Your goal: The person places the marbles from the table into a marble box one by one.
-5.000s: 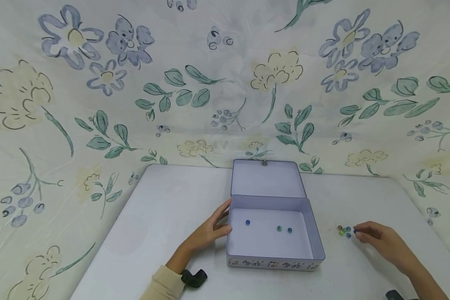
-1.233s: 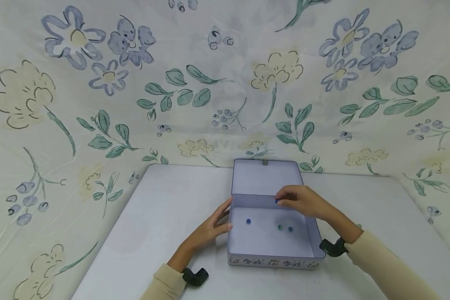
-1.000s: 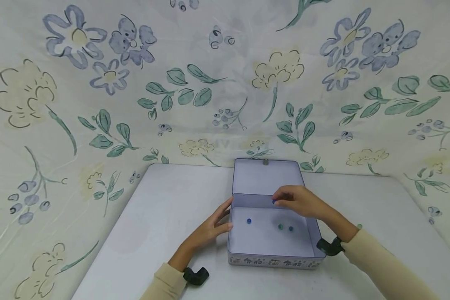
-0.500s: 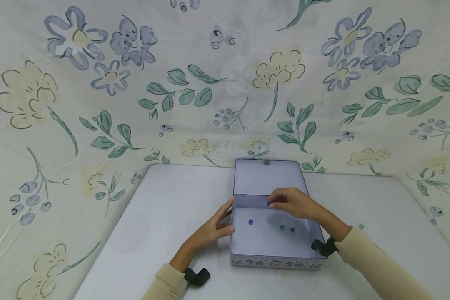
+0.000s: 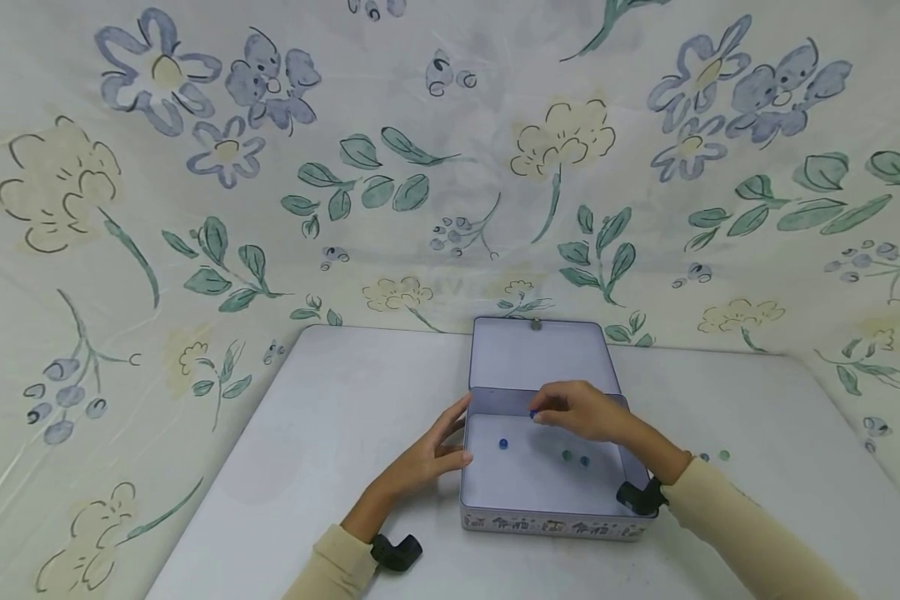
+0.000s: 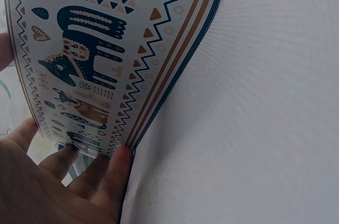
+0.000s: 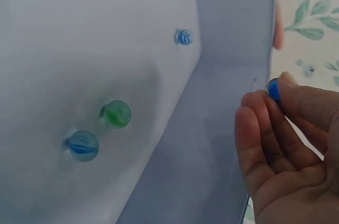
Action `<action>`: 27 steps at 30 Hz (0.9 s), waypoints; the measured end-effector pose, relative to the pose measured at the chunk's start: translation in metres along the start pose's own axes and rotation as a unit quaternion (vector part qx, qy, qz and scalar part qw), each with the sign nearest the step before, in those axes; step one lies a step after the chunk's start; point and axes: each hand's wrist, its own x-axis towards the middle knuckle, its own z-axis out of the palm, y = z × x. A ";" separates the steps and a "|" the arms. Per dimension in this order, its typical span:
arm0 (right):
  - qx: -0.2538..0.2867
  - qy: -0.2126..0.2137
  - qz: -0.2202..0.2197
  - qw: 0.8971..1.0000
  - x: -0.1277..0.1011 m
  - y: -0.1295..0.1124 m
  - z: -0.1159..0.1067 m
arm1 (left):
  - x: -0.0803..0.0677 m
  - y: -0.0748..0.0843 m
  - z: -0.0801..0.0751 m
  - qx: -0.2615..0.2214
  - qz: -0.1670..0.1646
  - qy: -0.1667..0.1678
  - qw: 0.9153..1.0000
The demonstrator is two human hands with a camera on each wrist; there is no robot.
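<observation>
My right hand (image 5: 587,414) is over the back part of an open tin box (image 5: 558,523), below the rear rim in the head view. Between thumb and fingertips it pinches a blue marble (image 7: 273,89). On the box floor lie a dark blue marble (image 5: 503,444) at left, a green marble (image 7: 116,114) and a light blue marble (image 7: 83,145) to its right. My left hand (image 5: 418,461) is at the box's left side, fingers fairly straight and spread. Its fingertips touch the printed outer wall (image 6: 87,60) in the left wrist view.
The hinged lid (image 5: 543,354) leans back behind the box. Right of the box, a green marble (image 5: 724,455) and a blue marble (image 5: 704,457) show on the white table (image 5: 330,417) beyond my right sleeve (image 5: 750,525), which hides part of that spot. A floral sheet (image 5: 450,167) hangs behind.
Five seconds ago my right hand held the blue marble beside a marble cluster right of the box. It has carried it over the box, lately drifting left and lower. My left hand stays put.
</observation>
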 end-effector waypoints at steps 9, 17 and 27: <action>0.003 -0.013 -0.001 1.000 0.003 0.002 0.005 | 0.000 0.001 0.000 0.004 0.001 0.005 1.000; -0.003 -0.018 0.001 1.000 0.008 0.009 0.013 | 0.000 0.000 0.001 0.003 -0.002 0.005 1.000; -0.032 -0.025 -0.001 0.999 0.012 0.015 0.017 | 0.000 -0.002 0.000 0.008 -0.002 0.006 1.000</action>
